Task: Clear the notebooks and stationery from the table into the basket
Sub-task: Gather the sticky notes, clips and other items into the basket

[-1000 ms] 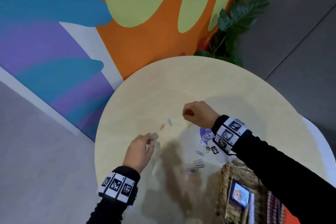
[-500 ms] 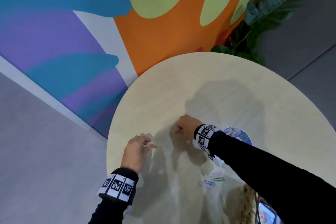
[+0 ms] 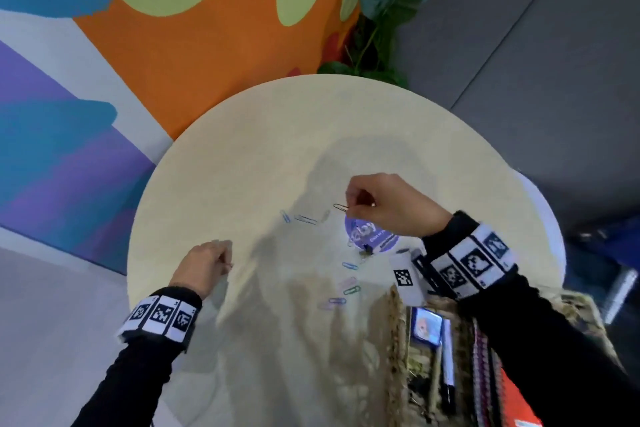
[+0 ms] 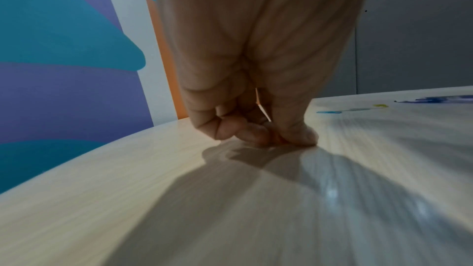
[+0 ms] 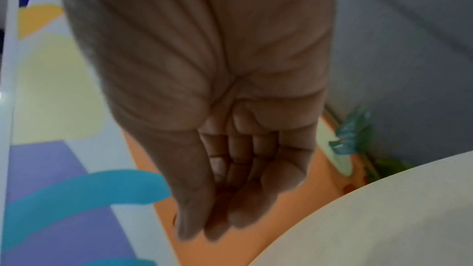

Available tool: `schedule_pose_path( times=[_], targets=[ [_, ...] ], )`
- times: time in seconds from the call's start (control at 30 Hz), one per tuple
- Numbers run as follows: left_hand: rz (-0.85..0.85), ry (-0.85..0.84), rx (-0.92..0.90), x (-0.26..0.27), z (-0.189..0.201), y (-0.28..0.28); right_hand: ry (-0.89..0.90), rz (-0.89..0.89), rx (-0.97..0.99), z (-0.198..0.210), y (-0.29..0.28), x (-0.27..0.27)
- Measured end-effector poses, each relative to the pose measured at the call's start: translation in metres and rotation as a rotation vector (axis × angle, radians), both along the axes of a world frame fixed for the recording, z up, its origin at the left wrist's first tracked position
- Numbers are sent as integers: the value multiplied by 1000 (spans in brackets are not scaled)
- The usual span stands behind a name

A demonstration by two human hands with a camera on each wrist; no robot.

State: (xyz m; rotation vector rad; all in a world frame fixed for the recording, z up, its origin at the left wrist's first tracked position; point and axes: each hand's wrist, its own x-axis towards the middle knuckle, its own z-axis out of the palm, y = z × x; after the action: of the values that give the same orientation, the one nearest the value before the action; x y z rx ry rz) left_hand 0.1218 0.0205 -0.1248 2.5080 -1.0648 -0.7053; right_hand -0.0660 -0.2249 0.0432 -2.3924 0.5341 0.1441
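My right hand hovers above the round table and pinches a dark wire paper clip between thumb and finger. In the right wrist view this hand shows its fingers drawn together; the clip is hidden. At the table's left, my left hand has its fingertips down on the wood. The left wrist view shows that hand pinching an orange paper clip. Loose blue clips lie between the hands. Several more clips lie near the woven basket.
A purple round disc lies under my right hand. Inside the basket are spiral notebooks, a pen and a small blue card. A potted plant stands behind the table against the painted wall.
My right hand has come up off the table and swung right, now carrying a clip over the purple disc. My left fingers have closed on the orange clip.
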Motion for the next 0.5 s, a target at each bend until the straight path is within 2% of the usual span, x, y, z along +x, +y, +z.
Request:
schedule_pose_path(
  times=[0.07,0.13,0.3,0.4,0.5],
  targets=[
    [45,25,33,-2,6,-3,26,-72,21,10,-3,-50],
    [98,-3,14,-8,18,-9,128,-90,18,4,0,-94],
    [106,56,-276,-54,71,-40,531,13,-64,-40,18,-160],
    [33,153,-412,-101,113,-58,652,70,-76,-70,35,-174],
    [-149,198,-443,-150,144,-72,712,50,-148,-92,48,-175]
  ],
)
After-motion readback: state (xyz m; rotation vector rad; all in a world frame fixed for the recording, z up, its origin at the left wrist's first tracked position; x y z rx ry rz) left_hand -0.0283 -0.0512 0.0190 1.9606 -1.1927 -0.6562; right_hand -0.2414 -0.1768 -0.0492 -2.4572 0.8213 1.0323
